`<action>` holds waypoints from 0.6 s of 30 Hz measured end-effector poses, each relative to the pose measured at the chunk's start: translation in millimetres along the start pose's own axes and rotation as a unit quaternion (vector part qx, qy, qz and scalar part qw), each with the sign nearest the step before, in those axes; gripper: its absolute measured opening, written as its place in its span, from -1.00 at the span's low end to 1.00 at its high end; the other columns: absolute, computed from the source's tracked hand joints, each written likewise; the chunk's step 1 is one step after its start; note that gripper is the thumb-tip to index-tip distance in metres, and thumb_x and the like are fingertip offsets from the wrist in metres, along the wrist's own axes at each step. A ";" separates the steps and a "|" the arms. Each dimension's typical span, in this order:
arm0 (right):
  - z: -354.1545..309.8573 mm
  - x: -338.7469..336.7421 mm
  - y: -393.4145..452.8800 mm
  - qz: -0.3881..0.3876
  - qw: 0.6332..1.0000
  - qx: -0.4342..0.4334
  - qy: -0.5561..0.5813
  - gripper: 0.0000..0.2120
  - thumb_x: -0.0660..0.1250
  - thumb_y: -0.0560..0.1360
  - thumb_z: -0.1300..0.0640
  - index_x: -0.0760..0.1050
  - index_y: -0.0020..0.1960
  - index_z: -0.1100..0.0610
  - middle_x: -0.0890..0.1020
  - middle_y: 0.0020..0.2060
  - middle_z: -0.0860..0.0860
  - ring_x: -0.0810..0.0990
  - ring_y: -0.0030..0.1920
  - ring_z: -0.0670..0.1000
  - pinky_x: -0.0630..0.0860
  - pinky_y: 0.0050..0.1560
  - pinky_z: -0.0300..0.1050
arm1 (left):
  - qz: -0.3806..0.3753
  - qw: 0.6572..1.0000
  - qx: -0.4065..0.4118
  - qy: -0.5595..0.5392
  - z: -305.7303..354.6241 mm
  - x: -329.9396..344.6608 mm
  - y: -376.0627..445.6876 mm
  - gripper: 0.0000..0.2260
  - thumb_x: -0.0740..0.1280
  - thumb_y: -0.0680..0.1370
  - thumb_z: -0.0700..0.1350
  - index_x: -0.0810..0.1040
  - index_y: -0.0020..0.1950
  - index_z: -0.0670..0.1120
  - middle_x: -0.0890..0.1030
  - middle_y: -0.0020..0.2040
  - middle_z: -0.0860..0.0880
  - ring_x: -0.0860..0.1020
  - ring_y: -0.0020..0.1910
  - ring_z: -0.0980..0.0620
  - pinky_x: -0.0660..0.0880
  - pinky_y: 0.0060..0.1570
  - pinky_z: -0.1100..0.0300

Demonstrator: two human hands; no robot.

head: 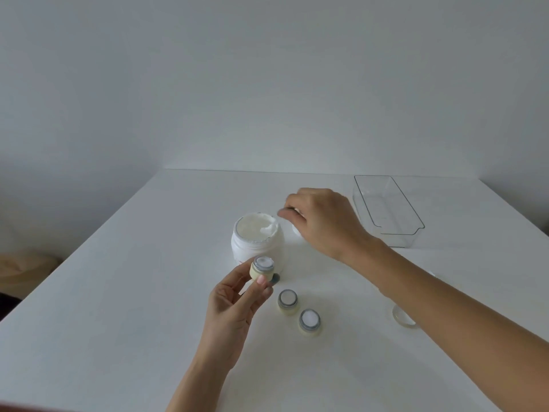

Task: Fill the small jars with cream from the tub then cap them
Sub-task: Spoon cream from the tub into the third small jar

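My left hand (234,304) pinches a small jar (262,268) just in front of the open cream tub (257,239). My right hand (322,223), fingers curled on something dark I cannot identify, hovers right of the tub. Two more uncapped jars (287,301) stand on the counter (118,292) nearer me than the tub.

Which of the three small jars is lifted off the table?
The small jar pinched in the left hand, in front of the tub. The two other jars stand on the table.
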State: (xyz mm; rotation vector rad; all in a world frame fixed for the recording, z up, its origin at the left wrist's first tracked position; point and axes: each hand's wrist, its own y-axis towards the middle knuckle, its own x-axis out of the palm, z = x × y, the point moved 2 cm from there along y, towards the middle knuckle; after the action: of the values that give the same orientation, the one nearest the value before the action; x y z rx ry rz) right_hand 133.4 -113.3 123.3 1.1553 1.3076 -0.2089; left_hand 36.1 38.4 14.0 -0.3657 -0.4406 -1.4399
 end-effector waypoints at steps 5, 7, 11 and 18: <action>-12.1 24.0 29.8 -0.143 0.986 -0.039 -0.079 -0.71 0.19 0.60 0.05 0.39 -0.24 0.17 0.50 -0.27 0.05 0.53 -0.20 0.16 0.27 -0.29 -0.09 | 0.016 0.999 -0.007 -0.032 2.0 2.3 -1.0 -0.76 0.41 0.47 -0.23 0.62 0.14 -0.13 0.68 -0.02 -0.17 0.70 -0.03 -0.10 0.61 -0.09 0.23; -12.6 28.7 34.2 -0.174 0.984 -0.006 -0.041 -0.69 0.23 0.58 0.06 0.38 -0.30 0.15 0.49 -0.31 0.04 0.49 -0.24 0.15 0.25 -0.29 -0.12 | 0.019 0.999 -0.006 -0.033 2.3 2.2 -1.1 -0.81 0.43 0.50 -0.23 0.65 0.11 -0.11 0.69 -0.04 -0.15 0.71 -0.05 -0.08 0.61 -0.10 0.23; -0.3 24.1 33.6 -0.146 0.982 0.111 0.049 -0.63 0.29 0.54 0.07 0.38 -0.38 0.25 0.48 -0.44 0.10 0.45 -0.34 0.12 0.28 -0.38 -0.18 | 0.021 1.000 -0.007 -0.019 1.9 0.7 -0.6 -0.80 0.41 0.49 -0.21 0.68 0.10 -0.11 0.70 -0.02 -0.11 0.71 -0.07 -0.04 0.61 -0.10 0.26; 29.2 16.7 16.8 -0.088 0.934 0.271 0.217 -0.67 0.28 0.55 0.12 0.58 -0.18 0.40 0.55 -0.47 -0.17 0.49 -0.52 -0.26 0.34 -0.51 -0.41 | 0.019 1.000 0.000 0.024 1.1 -1.0 -0.8 -0.73 0.52 0.39 -0.27 0.70 0.08 -0.10 0.72 0.00 -0.09 0.70 -0.11 -0.01 0.59 -0.12 0.28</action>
State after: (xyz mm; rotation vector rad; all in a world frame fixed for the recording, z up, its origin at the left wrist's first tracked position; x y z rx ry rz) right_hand 169.2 -119.6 113.7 1.6121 1.8156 -0.4903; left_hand 35.1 39.7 14.4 -0.3371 -0.3941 -1.4090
